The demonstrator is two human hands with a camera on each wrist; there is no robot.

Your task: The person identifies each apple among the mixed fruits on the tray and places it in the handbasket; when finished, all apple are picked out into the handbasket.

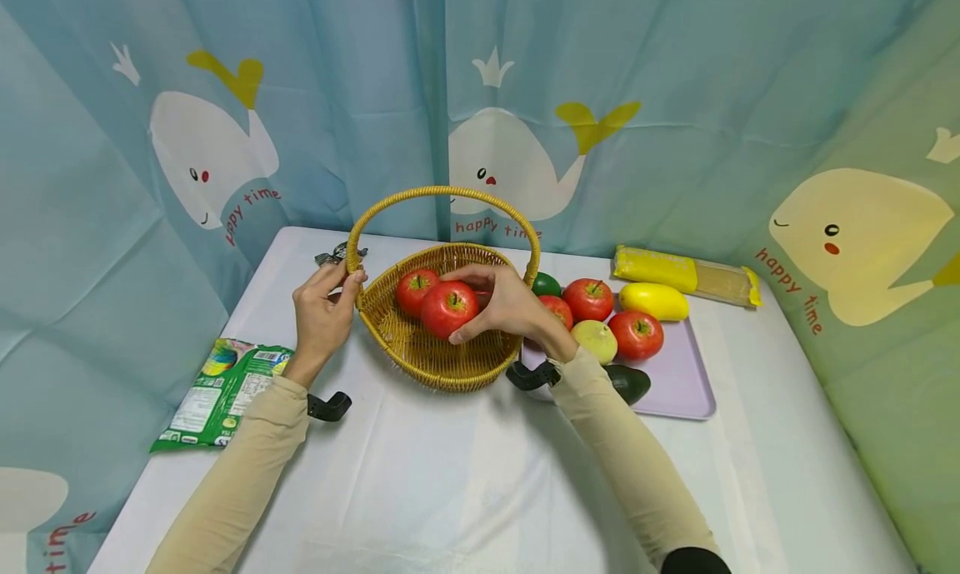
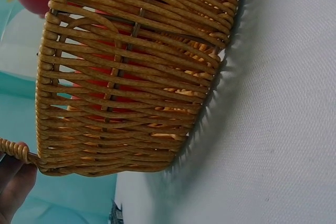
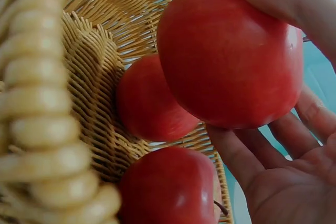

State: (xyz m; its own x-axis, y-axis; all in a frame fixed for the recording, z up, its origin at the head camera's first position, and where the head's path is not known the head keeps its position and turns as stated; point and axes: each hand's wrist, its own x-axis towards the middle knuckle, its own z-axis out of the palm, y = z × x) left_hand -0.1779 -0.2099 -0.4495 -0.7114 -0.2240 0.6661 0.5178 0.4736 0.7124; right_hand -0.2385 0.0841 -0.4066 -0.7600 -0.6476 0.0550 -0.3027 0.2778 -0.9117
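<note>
A wicker basket (image 1: 435, 366) with a tall arched handle (image 1: 442, 191) stands at the table's middle. My left hand (image 1: 326, 311) pinches the handle's left base between thumb and fingers; part of that grip shows at the edge of the left wrist view. Above the basket, my right hand (image 1: 498, 299) holds a red apple (image 3: 231, 51), thumb on one side and fingers on the other. Two more red apples lie inside the basket, one apple (image 3: 152, 100) farther in and another apple (image 3: 168, 187) nearer the handle. In the head view the right hand mostly hides one of them.
Right of the basket, a lilac tray (image 1: 693, 382) bears several apples, a yellow mango-like fruit (image 1: 654, 301), a pale green round fruit (image 1: 596, 341) and a dark avocado (image 1: 628, 382). Behind it lies a yellow noodle packet (image 1: 686, 276). A green snack bag (image 1: 225, 395) lies left.
</note>
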